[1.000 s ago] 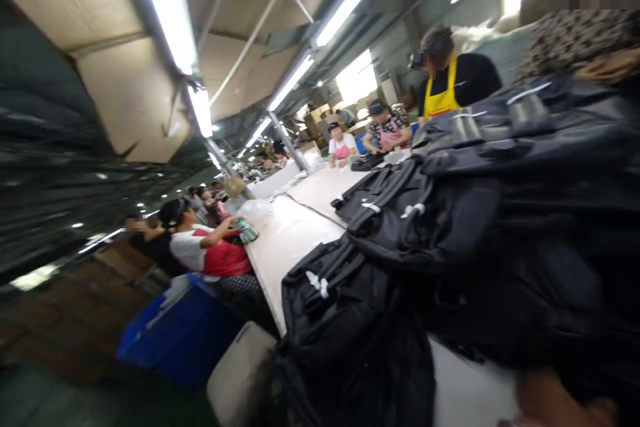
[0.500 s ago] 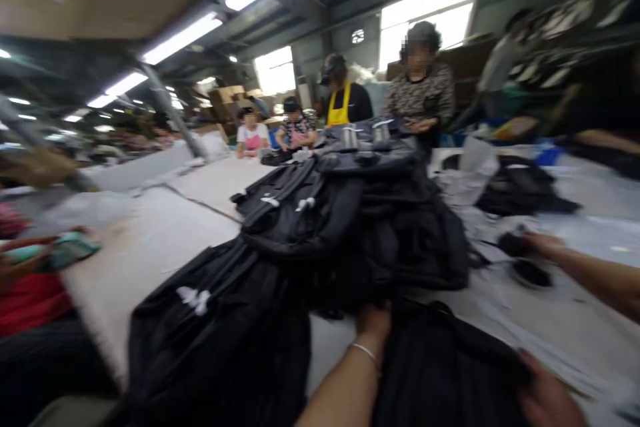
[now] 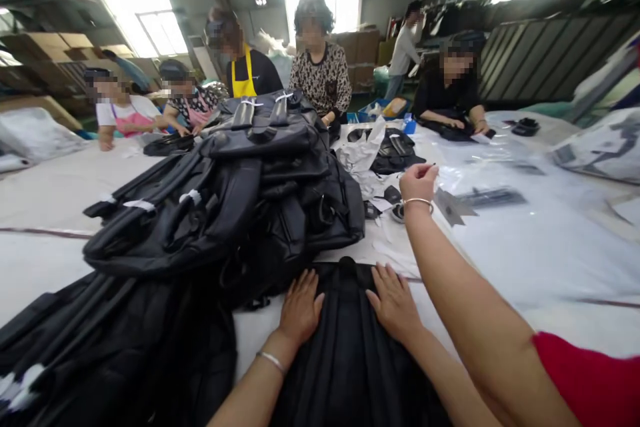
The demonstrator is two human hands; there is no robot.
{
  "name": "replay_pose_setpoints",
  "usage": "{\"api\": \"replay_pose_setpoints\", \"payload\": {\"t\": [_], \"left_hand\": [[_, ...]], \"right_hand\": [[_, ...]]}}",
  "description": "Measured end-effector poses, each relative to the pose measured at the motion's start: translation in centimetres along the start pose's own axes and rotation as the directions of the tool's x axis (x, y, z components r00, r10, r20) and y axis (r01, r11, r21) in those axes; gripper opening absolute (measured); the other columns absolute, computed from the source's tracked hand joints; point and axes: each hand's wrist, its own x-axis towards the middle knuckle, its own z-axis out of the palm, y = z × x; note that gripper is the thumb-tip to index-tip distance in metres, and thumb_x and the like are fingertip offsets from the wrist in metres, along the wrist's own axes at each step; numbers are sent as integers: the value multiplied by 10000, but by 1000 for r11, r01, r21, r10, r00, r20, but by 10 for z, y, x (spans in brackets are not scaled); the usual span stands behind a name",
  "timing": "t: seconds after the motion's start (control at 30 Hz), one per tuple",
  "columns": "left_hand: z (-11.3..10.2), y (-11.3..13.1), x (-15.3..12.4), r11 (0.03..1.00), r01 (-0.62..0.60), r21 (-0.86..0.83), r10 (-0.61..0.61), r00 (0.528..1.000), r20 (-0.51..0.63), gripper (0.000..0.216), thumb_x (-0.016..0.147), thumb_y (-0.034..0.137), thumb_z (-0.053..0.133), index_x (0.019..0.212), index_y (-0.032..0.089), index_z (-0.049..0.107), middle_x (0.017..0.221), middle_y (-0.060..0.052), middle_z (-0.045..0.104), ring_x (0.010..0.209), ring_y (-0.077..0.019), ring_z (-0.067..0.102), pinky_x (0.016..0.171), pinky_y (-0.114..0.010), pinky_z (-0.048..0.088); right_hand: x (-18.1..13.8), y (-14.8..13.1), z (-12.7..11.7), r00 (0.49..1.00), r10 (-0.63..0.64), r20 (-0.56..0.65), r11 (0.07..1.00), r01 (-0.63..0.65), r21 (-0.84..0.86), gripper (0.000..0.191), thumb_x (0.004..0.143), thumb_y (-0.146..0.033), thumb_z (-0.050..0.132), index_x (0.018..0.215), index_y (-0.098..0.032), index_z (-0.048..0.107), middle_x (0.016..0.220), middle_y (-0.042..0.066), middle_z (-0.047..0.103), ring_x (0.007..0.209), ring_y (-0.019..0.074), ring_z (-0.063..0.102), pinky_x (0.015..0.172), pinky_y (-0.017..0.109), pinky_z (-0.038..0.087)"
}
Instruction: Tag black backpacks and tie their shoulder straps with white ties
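A black backpack [image 3: 350, 347] lies flat on the table in front of me, its shoulder straps running lengthwise. My left hand [image 3: 301, 307], with a silver bangle on the wrist, rests on its upper left edge, fingers outstretched. On the upper right edge lies my right hand [image 3: 393, 301], palm down with fingers spread. Both hands touch the fabric without gripping it. Beside my left hand rises a pile of black backpacks [image 3: 300, 213] with white ties around some straps. Another backpack [image 3: 165, 340] lies at the lower left.
From the right, a co-worker's arm [image 3: 450, 273] in a red sleeve reaches across the table, close to my right hand. Clear plastic sheets [image 3: 530, 240] cover the table's right side. Several co-workers sit or stand along the far side, one in a yellow apron [image 3: 244, 73].
My view has swung to the right. My hands have moved onto the top edges of the backpack, which now lies straight before me. The co-worker's hand has lifted off the small black items.
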Motion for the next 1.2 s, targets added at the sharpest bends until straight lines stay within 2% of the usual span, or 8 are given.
{"api": "replay_pose_setpoints", "payload": {"t": [0.13, 0.27, 0.47, 0.6, 0.7, 0.8, 0.93, 1.2], "left_hand": [[6, -2, 13, 999, 38, 9, -39, 991, 130, 503, 962, 369, 342, 1418, 165, 404, 1516, -89, 356, 1421, -239, 266, 1183, -455, 198], [-16, 11, 5, 998, 54, 18, -57, 985, 163, 513, 958, 389, 361, 1387, 120, 439, 1487, -146, 392, 1385, -289, 330, 1146, -476, 270], [-64, 18, -93, 990, -125, -59, 131, 984, 119, 444, 960, 373, 396, 1363, 199, 466, 1445, -85, 458, 1376, -234, 348, 1154, -427, 307], [-60, 0, -163, 988, -89, -123, 95, 995, 38, 397, 951, 373, 432, 1268, 164, 548, 1311, -126, 576, 1256, -234, 508, 1084, -425, 436], [-50, -8, -186, 979, -43, -200, 29, 997, -74, 355, 946, 357, 449, 1218, 167, 577, 1224, -130, 628, 1164, -221, 583, 1025, -397, 500], [-48, -6, -195, 963, -52, -266, 27, 995, -97, 330, 936, 363, 470, 1185, 192, 601, 1193, -114, 646, 1130, -216, 607, 998, -381, 524], [-57, -4, -202, 950, -86, -301, 66, 995, -75, 324, 925, 384, 484, 1165, 215, 624, 1199, -106, 649, 1136, -230, 608, 999, -394, 521], [-79, 20, -155, 942, -154, -297, 152, 988, -31, 321, 917, 351, 472, 1159, 202, 621, 1168, -112, 654, 1105, -230, 610, 999, -390, 507]], "right_hand": [[-3, -22, 2, 994, -35, 103, 991, 47, -123, 608, 918, -482, 393, 1395, -107, 437, 1504, 131, 383, 1413, 320, 275, 1152, 511, 192], [-14, -35, -15, 993, -5, 122, 991, 21, -131, 611, 939, -479, 360, 1375, -61, 455, 1463, 181, 430, 1399, 348, 290, 1153, 499, 179], [-105, -28, -26, 993, -94, 74, 990, 101, -102, 569, 924, -429, 409, 1373, -82, 450, 1493, 166, 386, 1396, 341, 296, 1118, 522, 278], [-169, -8, -37, 996, -86, 5, 996, 86, 22, 442, 894, -369, 457, 1251, -134, 572, 1360, 151, 544, 1281, 298, 472, 1082, 490, 381], [-178, -9, -61, 987, 73, -140, 990, -56, 126, 445, 881, -380, 453, 1239, -140, 562, 1268, 163, 601, 1194, 278, 550, 1054, 481, 422], [-155, -21, -91, 925, 270, -268, 947, -205, 245, 535, 841, -409, 475, 1296, -130, 500, 1296, 164, 578, 1211, 279, 537, 1041, 461, 428], [-117, -37, -107, 858, 467, -215, 851, -370, 372, 479, 812, -402, 460, 1163, -110, 604, 1136, 174, 671, 1071, 287, 626, 960, 449, 480], [-139, -84, -44, 961, 248, -121, 889, -176, 422, 331, 765, -307, 507, 978, -152, 708, 1051, 124, 715, 1042, 256, 644, 975, 376, 487]]}}
